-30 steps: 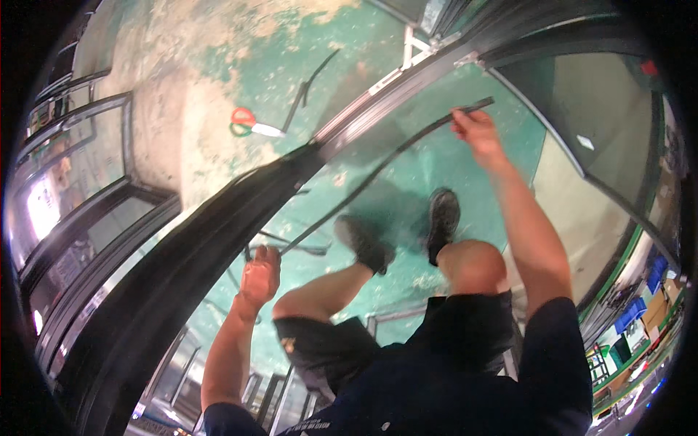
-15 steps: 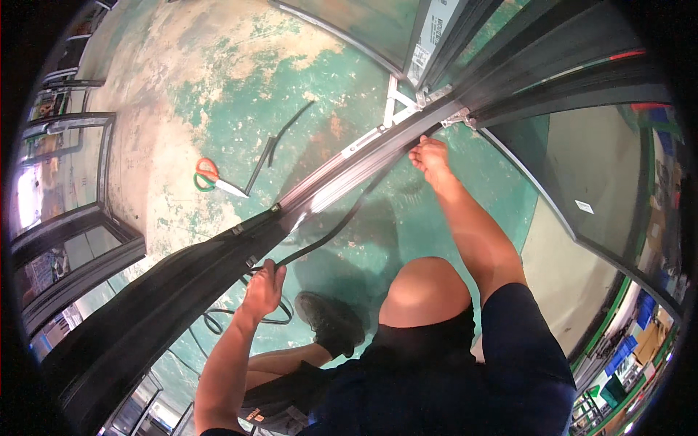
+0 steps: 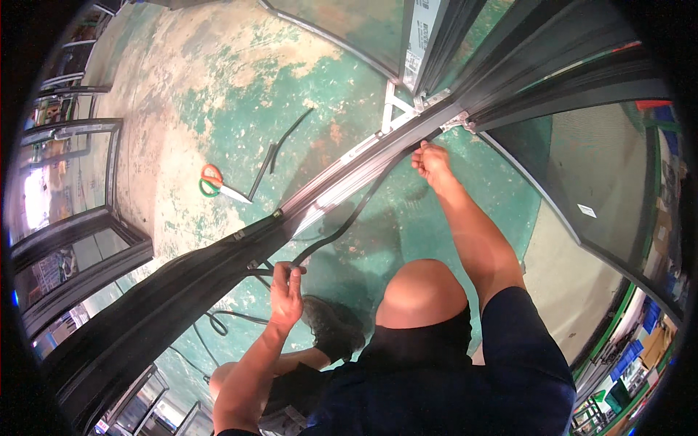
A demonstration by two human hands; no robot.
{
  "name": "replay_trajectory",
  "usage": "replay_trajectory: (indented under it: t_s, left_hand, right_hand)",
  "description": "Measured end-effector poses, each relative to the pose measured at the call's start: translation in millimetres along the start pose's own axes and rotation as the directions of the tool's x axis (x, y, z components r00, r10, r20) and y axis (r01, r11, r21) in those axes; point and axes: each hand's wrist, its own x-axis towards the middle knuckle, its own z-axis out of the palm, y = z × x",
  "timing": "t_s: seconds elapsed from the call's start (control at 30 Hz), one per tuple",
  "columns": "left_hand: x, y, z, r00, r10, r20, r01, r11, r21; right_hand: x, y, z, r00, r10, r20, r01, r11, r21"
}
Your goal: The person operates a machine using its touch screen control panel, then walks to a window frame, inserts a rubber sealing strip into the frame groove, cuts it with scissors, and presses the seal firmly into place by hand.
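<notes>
A long black rubber seal strip (image 3: 354,216) runs in a loose curve beside the dark window frame profile (image 3: 182,280), which crosses the view diagonally. My left hand (image 3: 286,296) is closed on the strip near the profile's middle; the strip's tail trails past it toward the floor at lower left. My right hand (image 3: 434,161) is closed at the strip's upper end, close under the profile near the metal hinge (image 3: 459,122). Its fingertips partly hide what they pinch.
Scissors (image 3: 212,181) with orange and green handles lie on the worn green floor beside cut black strip pieces (image 3: 264,163). Glazed frames (image 3: 69,211) stand at the left. A glass panel (image 3: 589,189) is at the right, and more dark profiles (image 3: 552,54) extend at upper right.
My left hand has moved right, away from the profile, with the strip. The strip between my hands bows out more. My right hand has shifted only slightly.
</notes>
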Motion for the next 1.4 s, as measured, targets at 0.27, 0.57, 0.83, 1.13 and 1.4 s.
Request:
replay_trajectory:
  t_s: [0.27,0.57,0.83,1.13,1.4]
  left_hand:
    - [26,32,13,0.958,0.134,-0.253,-0.194,0.954,-0.228]
    - [52,49,-3,0.879,0.142,-0.455,-0.229,0.963,-0.141]
    - [42,37,-22,0.931,0.073,-0.358,-0.158,0.964,-0.214]
    - [56,48,-32,0.896,0.138,-0.421,-0.174,0.984,-0.047]
    - [48,57,-42,0.877,0.184,-0.444,-0.181,0.982,0.049]
  right_hand:
    - [13,-2,-23,0.705,-0.705,-0.079,0.410,0.496,-0.766]
    - [40,9,-78,0.185,-0.968,0.171,0.516,-0.052,-0.855]
    - [-20,-1,-59,0.565,-0.652,0.506,0.429,-0.291,-0.855]
    - [-13,-9,-48,0.697,-0.452,0.556,0.414,-0.380,-0.827]
    - [-46,-8,-42,0.611,-0.505,0.609,0.517,-0.328,-0.791]
